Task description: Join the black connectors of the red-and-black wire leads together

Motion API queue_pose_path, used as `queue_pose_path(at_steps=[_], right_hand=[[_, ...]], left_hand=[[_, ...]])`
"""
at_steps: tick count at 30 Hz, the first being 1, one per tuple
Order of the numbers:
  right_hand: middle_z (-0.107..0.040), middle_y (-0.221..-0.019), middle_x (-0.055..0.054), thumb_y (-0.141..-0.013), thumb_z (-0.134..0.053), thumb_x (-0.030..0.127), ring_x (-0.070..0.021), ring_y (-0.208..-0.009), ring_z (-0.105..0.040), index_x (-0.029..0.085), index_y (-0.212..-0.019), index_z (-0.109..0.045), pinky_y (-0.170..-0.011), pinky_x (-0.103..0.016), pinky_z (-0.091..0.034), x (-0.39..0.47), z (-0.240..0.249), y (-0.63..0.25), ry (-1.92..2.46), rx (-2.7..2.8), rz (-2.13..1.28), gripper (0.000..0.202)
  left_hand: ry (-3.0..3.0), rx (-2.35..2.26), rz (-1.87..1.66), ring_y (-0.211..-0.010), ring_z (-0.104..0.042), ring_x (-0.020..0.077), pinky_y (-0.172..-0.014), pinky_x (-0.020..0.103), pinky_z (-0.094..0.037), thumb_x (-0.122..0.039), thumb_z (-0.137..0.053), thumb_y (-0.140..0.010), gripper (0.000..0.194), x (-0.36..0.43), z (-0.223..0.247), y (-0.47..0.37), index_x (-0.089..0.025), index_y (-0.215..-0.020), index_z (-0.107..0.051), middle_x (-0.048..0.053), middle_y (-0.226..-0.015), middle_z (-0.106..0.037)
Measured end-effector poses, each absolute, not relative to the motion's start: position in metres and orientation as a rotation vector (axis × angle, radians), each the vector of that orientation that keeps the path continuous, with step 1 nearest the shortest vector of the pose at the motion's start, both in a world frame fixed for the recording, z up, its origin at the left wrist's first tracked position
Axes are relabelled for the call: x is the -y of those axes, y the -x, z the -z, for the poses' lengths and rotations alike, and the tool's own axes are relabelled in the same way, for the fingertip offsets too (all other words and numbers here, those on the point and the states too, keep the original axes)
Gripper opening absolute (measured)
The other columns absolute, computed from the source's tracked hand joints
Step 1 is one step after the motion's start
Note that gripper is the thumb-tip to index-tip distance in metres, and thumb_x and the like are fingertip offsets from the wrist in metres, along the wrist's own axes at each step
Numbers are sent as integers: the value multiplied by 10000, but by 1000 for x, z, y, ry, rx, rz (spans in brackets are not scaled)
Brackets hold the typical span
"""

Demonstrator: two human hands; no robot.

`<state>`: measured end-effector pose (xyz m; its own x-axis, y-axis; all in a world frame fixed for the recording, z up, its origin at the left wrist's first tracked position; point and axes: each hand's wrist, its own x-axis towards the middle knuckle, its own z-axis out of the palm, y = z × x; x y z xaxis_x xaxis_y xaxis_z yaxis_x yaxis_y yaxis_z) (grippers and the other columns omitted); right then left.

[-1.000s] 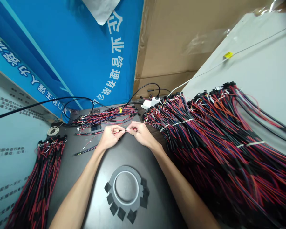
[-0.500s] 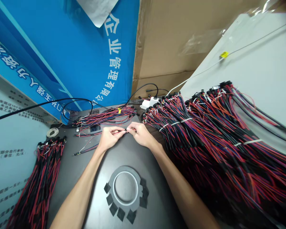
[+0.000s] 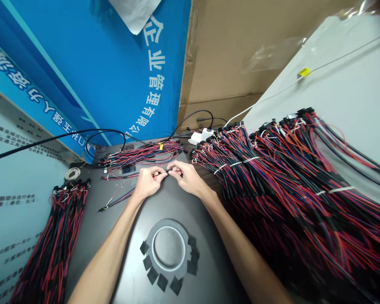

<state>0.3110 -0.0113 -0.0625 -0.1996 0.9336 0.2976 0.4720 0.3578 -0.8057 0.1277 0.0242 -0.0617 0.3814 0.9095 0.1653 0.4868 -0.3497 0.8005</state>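
Above the middle of the table, my left hand (image 3: 148, 181) and my right hand (image 3: 186, 176) meet fingertip to fingertip. Both pinch a thin red and black wire harness (image 3: 160, 173); a short dark section shows between the fingertips, too small to make out. Wire ends with a light tip (image 3: 105, 208) stick out to the left from under my left hand. Closer to me lies a grey ring (image 3: 169, 221) with several black tape pieces (image 3: 162, 282) stuck round its edge.
Large tied bundles of red and black wires (image 3: 272, 177) cover the right side. A loose pile of wires (image 3: 142, 152) lies behind my hands, another bundle (image 3: 63, 228) at left. A white plug adapter (image 3: 201, 136) stands at the back, and a black cable (image 3: 50, 138) crosses at left.
My fingers have shifted slightly on the wire, and a little more red wire shows by my left fingers. The whole view has moved slightly; the other things stay put.
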Motion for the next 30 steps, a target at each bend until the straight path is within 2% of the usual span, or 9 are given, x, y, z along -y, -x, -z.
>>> queue_pose_path(at_steps=[2, 8, 13, 17, 22, 30], right_hand=[[-677, -960, -54, -921, -529, 207, -134, -831, -596, 170, -1006, -641, -757, -240, -440, 12, 62, -311, 1200, 1835, -710, 145], [-676, -893, -44, -914, -542, 170, -152, -839, -592, 185, -875, -653, -784, -269, -439, 11, 62, -311, 1185, 1869, -609, 118], [-651, -882, -59, -914, -488, 123, -175, -861, -567, 178, -825, -613, -798, -298, -429, 10, 66, -309, 1287, 1932, -548, 163], [-631, -919, -76, -931, -440, 126, -198, -917, -549, 184, -837, -578, -836, -320, -419, 12, 69, -307, 1364, 2007, -449, 177], [-611, -957, -85, -940, -389, 110, -202, -899, -522, 181, -887, -546, -801, -323, -385, 15, 71, -303, 1394, 2093, -304, 180], [-616, -944, -88, -824, -440, 32, -223, -882, -488, 176, -839, -518, -749, -338, -308, 18, 72, -297, 1506, 2140, -155, 165]], left_hand=[[-1948, -1199, -832, -476, -342, 99, -501, 250, -264, -352, -637, -775, 223, -24, 61, -128, -152, -716, -715, -36, -492, -463], [-1913, -1204, -835, -482, -358, 99, -500, 247, -270, -375, -648, -770, 243, -22, 60, -128, -151, -704, -718, -34, -497, -477], [-2008, -1170, -800, -472, -372, 94, -504, 238, -295, -308, -624, -786, 191, -21, 60, -127, -154, -744, -729, -41, -495, -486], [-2214, -1117, -763, -456, -372, 88, -528, 236, -311, -259, -573, -814, 199, -20, 60, -127, -155, -792, -741, -51, -481, -454], [-2291, -1127, -769, -438, -352, 86, -520, 236, -302, -229, -570, -789, 172, -18, 61, -128, -154, -708, -702, -56, -464, -433], [-2324, -1109, -758, -443, -372, 93, -527, 240, -312, -210, -562, -795, 169, -16, 63, -129, -166, -725, -709, -45, -483, -488]])
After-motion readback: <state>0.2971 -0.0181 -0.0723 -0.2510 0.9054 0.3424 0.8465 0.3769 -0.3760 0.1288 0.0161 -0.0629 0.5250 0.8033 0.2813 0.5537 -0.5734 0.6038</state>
